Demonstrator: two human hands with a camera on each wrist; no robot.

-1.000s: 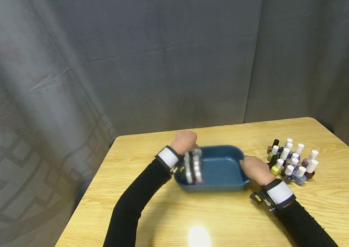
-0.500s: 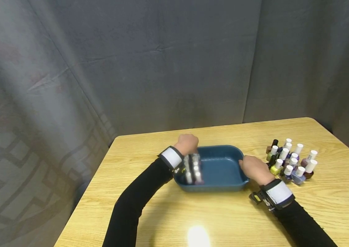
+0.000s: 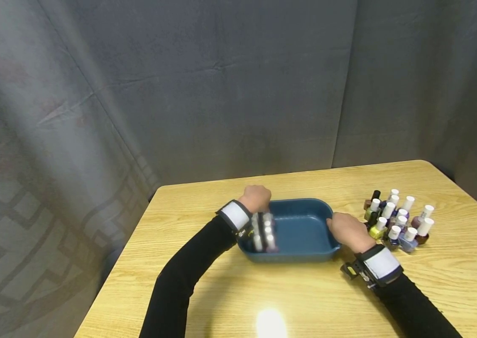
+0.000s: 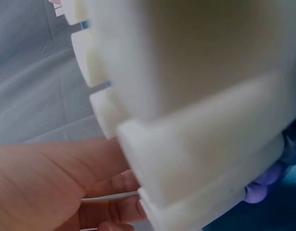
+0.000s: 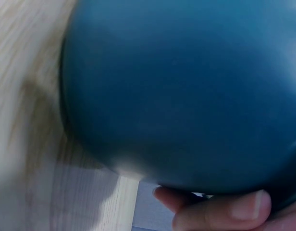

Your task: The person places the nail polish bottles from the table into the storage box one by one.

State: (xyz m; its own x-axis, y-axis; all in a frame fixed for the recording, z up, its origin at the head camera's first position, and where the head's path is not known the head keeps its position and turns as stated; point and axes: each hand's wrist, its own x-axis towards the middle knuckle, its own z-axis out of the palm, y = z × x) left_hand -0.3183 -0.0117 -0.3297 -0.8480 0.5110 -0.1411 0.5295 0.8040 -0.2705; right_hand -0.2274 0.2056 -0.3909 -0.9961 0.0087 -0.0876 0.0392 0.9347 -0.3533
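A blue plastic tray [image 3: 304, 233] lies mid-table with two rows of nail polish bottles [image 3: 269, 232] along its left side. My left hand [image 3: 255, 198] is at the far end of these rows, by the tray's back left corner. In the left wrist view, white caps [image 4: 186, 168] fill the near field; the fingers [image 4: 109, 185] reach behind them, their tips hidden, and I cannot tell whether they pinch a bottle. My right hand [image 3: 351, 231] grips the tray's right end, its fingers [image 5: 234, 209] at the rim in the right wrist view.
Several more nail polish bottles [image 3: 399, 220] with white or black caps stand grouped on the wooden table [image 3: 297, 300], right beside my right hand. A grey curtain [image 3: 221, 94] hangs behind the table's back edge.
Over the last second my left hand has shifted slightly toward me and to the right at the rows' far end, then stayed. My right hand and the tray are practically unmoved.
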